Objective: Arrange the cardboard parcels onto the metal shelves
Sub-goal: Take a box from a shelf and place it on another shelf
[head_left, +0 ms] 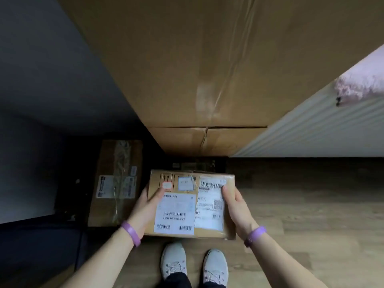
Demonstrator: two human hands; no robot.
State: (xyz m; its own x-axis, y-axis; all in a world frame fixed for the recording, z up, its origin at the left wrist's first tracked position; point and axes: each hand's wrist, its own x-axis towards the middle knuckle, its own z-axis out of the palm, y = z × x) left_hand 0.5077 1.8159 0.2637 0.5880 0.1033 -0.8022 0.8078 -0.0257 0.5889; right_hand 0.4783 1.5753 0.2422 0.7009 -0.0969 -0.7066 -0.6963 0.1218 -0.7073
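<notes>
Right now both hands, L point(145, 206) & R point(236, 208), clamp a labelled parcel point(190, 204) above the shoes point(193, 265). Big box point(187, 69) looms ahead; another parcel point(116, 183) lies left, radiator point(311, 129) right.

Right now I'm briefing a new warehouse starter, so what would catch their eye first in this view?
First, the small brown cardboard parcel covered in white barcode labels, gripped at its sides by the left hand and right hand above the pale sneakers. Next, the huge taped cardboard box looming overhead across the top of the view. In the dim lower left lies a second taped parcel.
</notes>
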